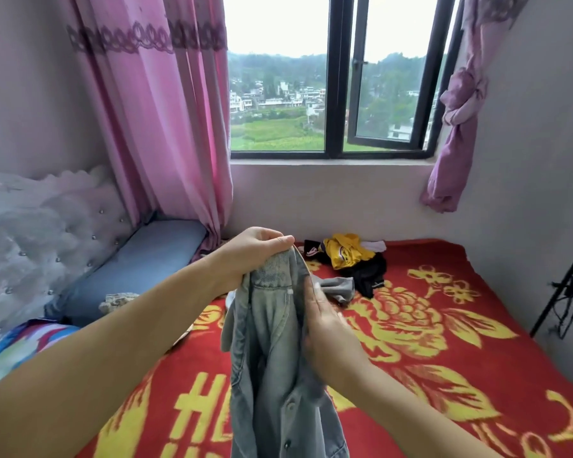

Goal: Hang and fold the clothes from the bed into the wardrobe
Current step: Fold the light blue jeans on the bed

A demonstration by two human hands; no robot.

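A faded grey-blue denim jacket [272, 352] hangs in the air over the bed, held up in front of the person. It looks washed out and crumpled, with dark buttons showing low down on its front. The left hand [255, 249] pinches the top edge of the jacket, with fingers and thumb curled tight on the cloth. The right hand [328, 335] lies flat against the jacket's right side, fingers straight and touching the denim. This hand is a bit blurry.

Under the jacket is the bed's red blanket [444, 325] with big yellow flowers. Farther back on the blanket sits a small pile of clothes: a yellow top [344, 251] on a black garment [369, 276], with a grey piece [339, 289] just beside them. A blue pillow [139, 259] lies by the padded headboard [40, 233]. Pink curtains [166, 127] hang beside the window [338, 94].
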